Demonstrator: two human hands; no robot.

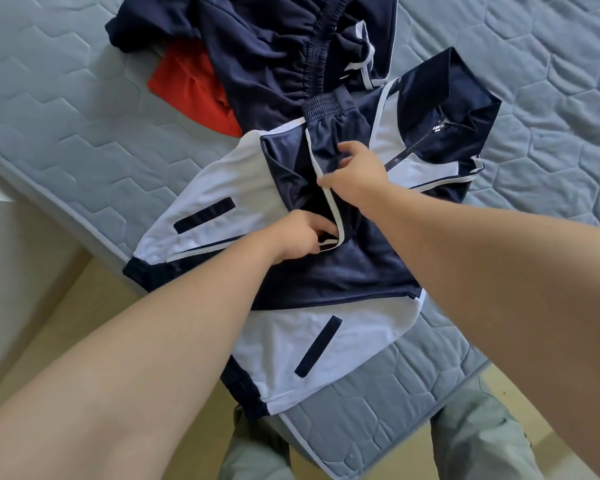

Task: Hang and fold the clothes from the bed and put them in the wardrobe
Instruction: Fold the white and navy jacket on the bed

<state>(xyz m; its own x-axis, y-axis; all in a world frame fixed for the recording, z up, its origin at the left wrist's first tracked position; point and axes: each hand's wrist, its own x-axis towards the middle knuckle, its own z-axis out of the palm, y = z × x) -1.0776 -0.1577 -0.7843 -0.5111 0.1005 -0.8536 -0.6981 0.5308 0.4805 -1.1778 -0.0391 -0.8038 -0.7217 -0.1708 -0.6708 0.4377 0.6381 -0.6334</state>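
Observation:
A navy and white track jacket [284, 344] lies spread on the grey quilted mattress [84, 109], collar toward the far right. One navy sleeve with white piping is folded across its chest. My left hand [300, 237] pinches the white-piped edge of that sleeve near the jacket's middle. My right hand [355, 171] grips the same sleeve a little farther up, beside the zipper. Behind the jacket sits a pile of navy garments [274, 46] with elastic waistbands, and a red garment [194, 88] peeks out from under the pile on the left.
The mattress edge runs diagonally from the left to the bottom. Beige floor [32, 271] shows at the lower left. My legs in grey trousers [478, 441] stand against the mattress corner. Bare mattress lies at the right and far left.

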